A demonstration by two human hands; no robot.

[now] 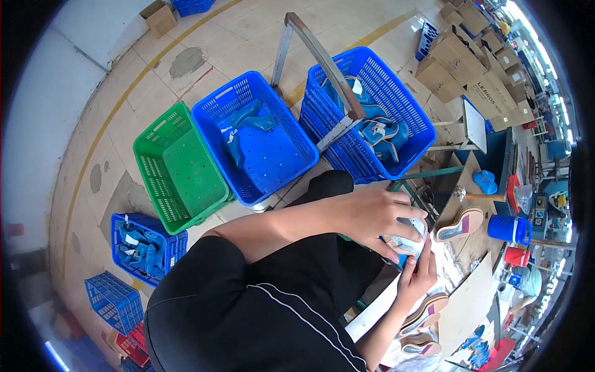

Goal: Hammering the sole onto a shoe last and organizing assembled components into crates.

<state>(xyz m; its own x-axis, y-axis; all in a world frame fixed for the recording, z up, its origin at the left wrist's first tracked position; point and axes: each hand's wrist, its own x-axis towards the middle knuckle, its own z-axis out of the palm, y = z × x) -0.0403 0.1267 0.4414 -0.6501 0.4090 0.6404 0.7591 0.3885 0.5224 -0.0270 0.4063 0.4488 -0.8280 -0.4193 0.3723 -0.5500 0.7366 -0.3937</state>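
My left hand [372, 218] reaches across my lap and grips a pale grey-and-blue shoe piece [414, 240] from above. My right hand [416, 277] comes up from below and holds the same piece on its lower side, fingers curled against it. Both hands meet at the edge of the workbench [472, 299]. A tan shoe sole with a pink lining [458, 224] lies on the bench just right of the hands. More soles [426, 309] are stacked below my right hand.
Three baskets stand on the tiled floor to the left: a green one [180, 167], a blue one with blue shoe parts [257, 139] and another blue one [372, 111] under a metal bar. A blue cup [508, 228] sits on the bench. Cardboard boxes [471, 68] stack at the back.
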